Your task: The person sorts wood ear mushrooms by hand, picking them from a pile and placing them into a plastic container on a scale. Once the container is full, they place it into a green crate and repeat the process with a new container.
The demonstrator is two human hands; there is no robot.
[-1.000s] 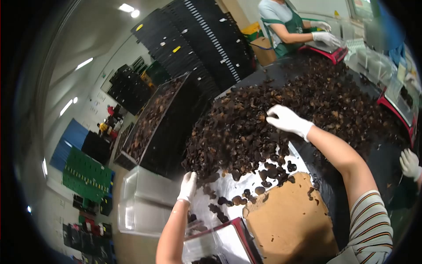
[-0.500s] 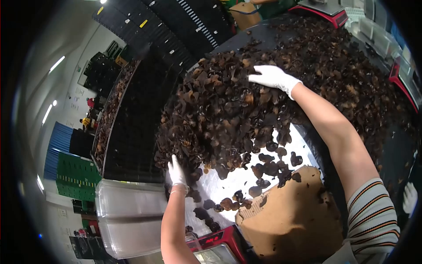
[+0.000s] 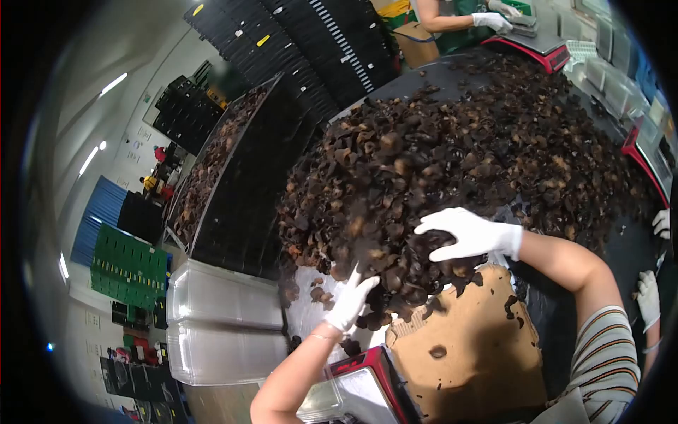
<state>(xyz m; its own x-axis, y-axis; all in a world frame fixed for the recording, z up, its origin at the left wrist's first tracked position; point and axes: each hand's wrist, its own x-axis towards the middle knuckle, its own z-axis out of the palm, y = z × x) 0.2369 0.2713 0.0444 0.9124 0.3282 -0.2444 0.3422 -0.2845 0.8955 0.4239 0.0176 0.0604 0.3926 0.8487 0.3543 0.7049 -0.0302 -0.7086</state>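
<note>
A large heap of dark brown wood ear mushrooms covers the table. My right hand, in a white glove, lies at the near side of the heap with thumb and fingers spread, curved against loose mushrooms. My left hand, also in a white glove, is at the heap's near left edge, fingers stretched out and partly blurred, touching mushrooms. Between the two hands the mushrooms are bunched up. Just below them lies a torn cardboard sheet with a few mushroom pieces on it.
A red scale stands near my left forearm. Stacked clear plastic containers are at left, beside a black crate wall. Another person's gloved hands are by a far red scale; more gloved hands show at right.
My right hand has moved from the upper heap toward me, dragging mushrooms over the bright bare patch. My left hand has shifted right. A co-worker's hands now appear at the far scale.
</note>
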